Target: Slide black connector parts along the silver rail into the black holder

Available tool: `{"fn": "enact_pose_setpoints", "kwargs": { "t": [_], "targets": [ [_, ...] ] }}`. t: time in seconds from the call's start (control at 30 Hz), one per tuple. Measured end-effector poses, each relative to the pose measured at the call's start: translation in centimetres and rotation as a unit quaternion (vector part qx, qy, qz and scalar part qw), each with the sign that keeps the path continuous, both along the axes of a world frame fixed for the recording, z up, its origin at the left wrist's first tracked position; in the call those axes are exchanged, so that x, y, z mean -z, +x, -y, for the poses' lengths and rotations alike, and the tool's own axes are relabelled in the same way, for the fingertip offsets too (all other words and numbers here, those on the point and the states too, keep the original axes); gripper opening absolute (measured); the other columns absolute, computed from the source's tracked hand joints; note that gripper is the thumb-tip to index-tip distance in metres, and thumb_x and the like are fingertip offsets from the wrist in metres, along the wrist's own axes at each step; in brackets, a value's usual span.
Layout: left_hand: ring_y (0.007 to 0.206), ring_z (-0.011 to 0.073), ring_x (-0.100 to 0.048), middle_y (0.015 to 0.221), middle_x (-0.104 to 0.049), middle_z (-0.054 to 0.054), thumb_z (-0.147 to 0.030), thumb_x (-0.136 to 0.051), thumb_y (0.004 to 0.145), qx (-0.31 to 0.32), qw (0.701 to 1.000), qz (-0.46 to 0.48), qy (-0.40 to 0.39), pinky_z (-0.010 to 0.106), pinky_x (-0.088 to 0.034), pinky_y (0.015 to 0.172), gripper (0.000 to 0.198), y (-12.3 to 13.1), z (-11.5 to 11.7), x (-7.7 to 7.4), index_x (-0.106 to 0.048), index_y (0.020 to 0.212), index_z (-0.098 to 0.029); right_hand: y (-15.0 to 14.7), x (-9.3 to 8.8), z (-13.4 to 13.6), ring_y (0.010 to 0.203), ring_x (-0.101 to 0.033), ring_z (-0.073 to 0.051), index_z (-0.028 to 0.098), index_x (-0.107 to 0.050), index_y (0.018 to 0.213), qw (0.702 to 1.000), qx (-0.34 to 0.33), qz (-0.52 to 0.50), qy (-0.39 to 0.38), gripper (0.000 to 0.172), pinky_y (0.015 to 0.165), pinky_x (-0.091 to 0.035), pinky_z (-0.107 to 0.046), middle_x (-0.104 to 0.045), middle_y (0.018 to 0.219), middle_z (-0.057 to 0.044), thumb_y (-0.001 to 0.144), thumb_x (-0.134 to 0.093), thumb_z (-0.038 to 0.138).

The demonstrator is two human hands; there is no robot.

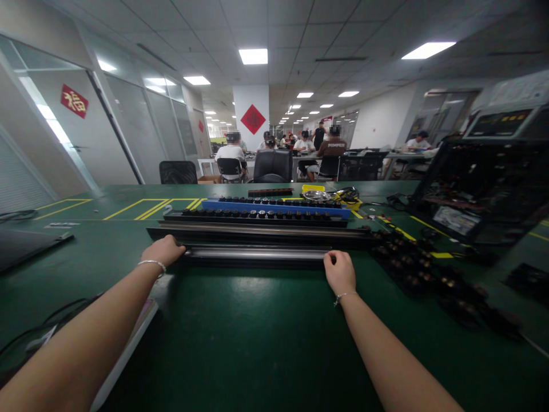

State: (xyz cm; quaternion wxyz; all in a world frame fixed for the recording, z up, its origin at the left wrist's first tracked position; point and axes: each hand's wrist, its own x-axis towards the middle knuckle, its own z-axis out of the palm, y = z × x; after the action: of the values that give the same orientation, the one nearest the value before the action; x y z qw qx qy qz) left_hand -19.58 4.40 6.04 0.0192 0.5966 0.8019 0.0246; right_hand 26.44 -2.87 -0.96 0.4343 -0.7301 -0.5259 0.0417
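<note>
Two hands are gripping one short metal rail [257,253] in the head view. The left hand [163,250] is closing over the rail's left end, fingers curled together, tips hidden. The right hand [340,272] is clamping the right end, fingers curled over it and pressed together. The rail is lying flat on the green table [257,332], crosswise, just in front of a longer black rail [257,232]. Behind that, a black socket strip [257,216] and a blue strip [274,206] are lying parallel. Black parts [412,269] are lying scattered to the right of the right hand. Seated people [231,153] are working far behind.
</note>
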Motion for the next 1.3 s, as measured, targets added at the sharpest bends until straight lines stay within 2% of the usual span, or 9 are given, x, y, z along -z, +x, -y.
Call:
{"fn": "enact_pose_setpoints", "kwargs": {
  "t": [0.37, 0.57, 0.9, 1.1, 1.3],
  "targets": [
    [0.094, 0.0287, -0.059, 0.101, -0.065, 0.016, -0.046, -0.046, 0.072, 0.020, 1.000, 0.007, -0.005, 0.033, -0.044, 0.074, 0.042, 1.0, -0.4, 0.3, -0.063, 0.091, -0.014, 0.0, 0.1, 0.0, 0.082, -0.053, -0.019, 0.019, -0.058, 0.081, 1.000, -0.002, -0.004, 0.003, 0.028, 0.072, -0.040, -0.031, -0.054, 0.094, -0.008, 0.078, -0.039, 0.038],
    [0.094, 0.0299, -0.060, 0.101, -0.065, 0.015, -0.048, -0.045, 0.069, 0.020, 1.000, 0.001, 0.004, 0.034, -0.045, 0.074, 0.043, 1.5, -0.5, 0.5, -0.063, 0.091, -0.016, 0.0, 0.0, 0.0, 0.084, -0.053, -0.019, 0.018, -0.059, 0.081, 1.000, -0.004, -0.004, -0.001, 0.028, 0.074, -0.040, -0.030, -0.055, 0.094, -0.009, 0.079, -0.038, 0.037],
    [0.092, 0.0291, -0.060, 0.099, -0.066, 0.016, -0.047, -0.045, 0.070, 0.033, 0.999, -0.005, 0.010, 0.033, -0.045, 0.071, 0.044, 2.1, -0.3, 0.4, -0.064, 0.093, -0.015, 0.0, -0.1, 0.1, 0.081, -0.053, -0.019, 0.018, -0.059, 0.082, 1.000, 0.000, -0.005, -0.011, 0.027, 0.069, -0.040, -0.030, -0.055, 0.095, -0.010, 0.079, -0.039, 0.035],
    [0.090, 0.0293, -0.061, 0.095, -0.067, 0.015, -0.046, -0.046, 0.068, 0.030, 0.999, -0.002, 0.009, 0.033, -0.046, 0.070, 0.041, 2.7, -0.2, 0.3, -0.065, 0.087, -0.015, 0.1, 0.1, -0.1, 0.082, -0.052, -0.019, 0.016, -0.059, 0.082, 1.000, -0.005, 0.013, 0.001, 0.028, 0.074, -0.040, -0.030, -0.055, 0.093, -0.010, 0.079, -0.039, 0.034],
    [0.100, 0.0322, -0.058, 0.108, -0.063, 0.016, -0.050, -0.047, 0.066, -0.010, 0.999, 0.016, 0.028, 0.041, -0.044, 0.079, 0.050, 3.1, 0.1, 0.8, -0.060, 0.100, -0.016, 0.1, 0.1, -0.2, 0.083, -0.052, -0.018, 0.017, -0.059, 0.082, 1.000, -0.008, 0.014, -0.002, 0.028, 0.074, -0.039, -0.029, -0.055, 0.093, -0.009, 0.080, -0.038, 0.035]
  ]
}}
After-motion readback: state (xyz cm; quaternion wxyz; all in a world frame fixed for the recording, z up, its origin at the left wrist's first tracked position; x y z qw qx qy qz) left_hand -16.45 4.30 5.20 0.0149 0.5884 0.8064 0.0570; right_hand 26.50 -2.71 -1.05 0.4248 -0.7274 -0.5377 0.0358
